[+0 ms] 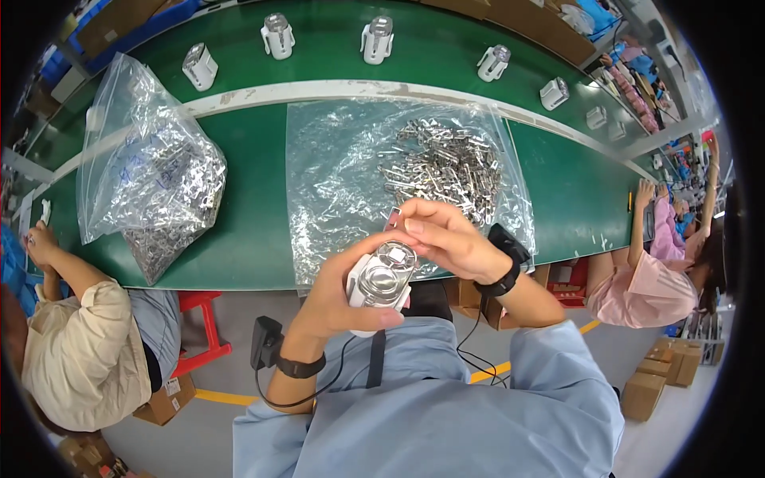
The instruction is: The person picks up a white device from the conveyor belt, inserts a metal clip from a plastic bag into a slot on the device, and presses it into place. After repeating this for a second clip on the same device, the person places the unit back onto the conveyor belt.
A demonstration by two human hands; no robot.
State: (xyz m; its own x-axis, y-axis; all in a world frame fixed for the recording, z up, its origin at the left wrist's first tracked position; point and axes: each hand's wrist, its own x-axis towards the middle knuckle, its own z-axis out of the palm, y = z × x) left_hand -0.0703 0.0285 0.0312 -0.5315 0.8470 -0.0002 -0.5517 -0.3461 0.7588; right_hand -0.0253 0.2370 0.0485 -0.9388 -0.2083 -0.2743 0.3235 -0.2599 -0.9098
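My left hand [331, 291] is wrapped round a small white device with a clear rounded cover [381, 283], held above the near edge of the green bench. My right hand [446, 237] is at the device's far end, thumb and fingers pinched together. A small shiny piece [393, 217] shows by those fingertips; its kind and which hand grips it are unclear. Just beyond my hands, a pile of small metal clips [446, 167] lies on a flat clear plastic bag [331, 183].
At left stands a clear bag filled with metal pieces [179, 187]. Several similar white devices [377, 40] stand on the green belt [327, 56] behind a pale rail [335, 89]. A person in a cream top [80, 350] sits at left, another in pink [645, 295] at right.
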